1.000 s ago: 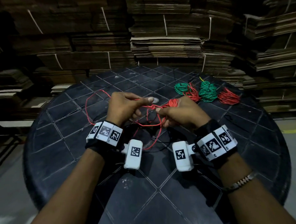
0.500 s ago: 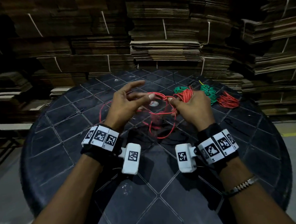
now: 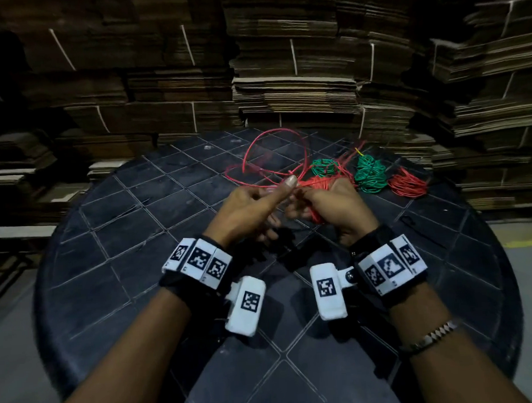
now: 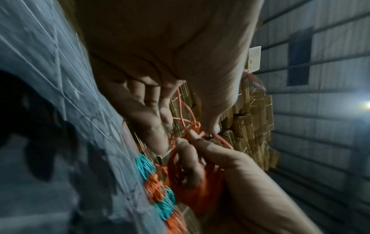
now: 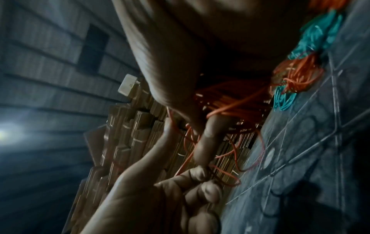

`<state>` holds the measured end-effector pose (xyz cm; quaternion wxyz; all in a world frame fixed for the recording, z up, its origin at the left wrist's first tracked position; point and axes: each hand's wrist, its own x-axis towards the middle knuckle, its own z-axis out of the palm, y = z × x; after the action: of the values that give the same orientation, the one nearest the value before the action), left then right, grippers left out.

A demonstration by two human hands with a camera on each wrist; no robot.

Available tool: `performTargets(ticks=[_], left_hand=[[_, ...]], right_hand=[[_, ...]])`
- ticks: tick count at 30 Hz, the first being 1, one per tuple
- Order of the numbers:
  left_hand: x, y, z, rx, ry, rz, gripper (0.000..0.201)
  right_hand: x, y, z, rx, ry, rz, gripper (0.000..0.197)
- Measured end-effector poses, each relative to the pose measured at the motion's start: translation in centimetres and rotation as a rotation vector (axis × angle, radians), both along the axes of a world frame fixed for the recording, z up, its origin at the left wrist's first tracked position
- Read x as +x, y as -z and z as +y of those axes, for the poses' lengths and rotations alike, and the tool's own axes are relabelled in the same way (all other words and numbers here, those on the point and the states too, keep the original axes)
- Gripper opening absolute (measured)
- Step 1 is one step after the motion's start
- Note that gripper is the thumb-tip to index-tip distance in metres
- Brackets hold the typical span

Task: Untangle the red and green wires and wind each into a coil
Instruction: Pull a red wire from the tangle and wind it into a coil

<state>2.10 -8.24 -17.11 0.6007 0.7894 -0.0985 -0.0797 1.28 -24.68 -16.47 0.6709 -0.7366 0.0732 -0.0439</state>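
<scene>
In the head view my right hand (image 3: 307, 196) grips a partly wound red wire coil (image 3: 317, 183) above the table's middle. My left hand (image 3: 284, 189) is close beside it on the left, pinching the same red wire under its thumb. The loose end of the red wire (image 3: 274, 153) arcs up in wide loops beyond both hands. The left wrist view shows a small knot in the wire (image 4: 195, 126) between the hands and the red coil (image 4: 192, 190) round the right hand's fingers. In the right wrist view the coil (image 5: 230, 98) sits under the palm.
On the round black table (image 3: 137, 239), at the far right, lie two green coils (image 3: 324, 167) (image 3: 369, 174) and a red coil (image 3: 407, 186). Stacks of flattened cardboard (image 3: 283, 77) rise right behind the table.
Both hands rose and moved farther out over the table. The loose red wire swung from below the hands up into loops beyond them. The left hand's spread fingers closed into a pinch.
</scene>
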Motion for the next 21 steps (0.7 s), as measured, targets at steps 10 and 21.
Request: performTargets(ticks=[10, 21], left_hand=[[2.2, 0.9, 1.6, -0.422, -0.063, 0.018, 0.027], [6.4, 1.5, 7.5, -0.904, -0.605, 0.096, 0.008]], right_hand=[[-0.7, -0.8, 0.8, -0.141, -0.177, 0.004, 0.034], [-0.7, -1.0, -1.5, -0.238, -0.084, 0.27, 0.021]])
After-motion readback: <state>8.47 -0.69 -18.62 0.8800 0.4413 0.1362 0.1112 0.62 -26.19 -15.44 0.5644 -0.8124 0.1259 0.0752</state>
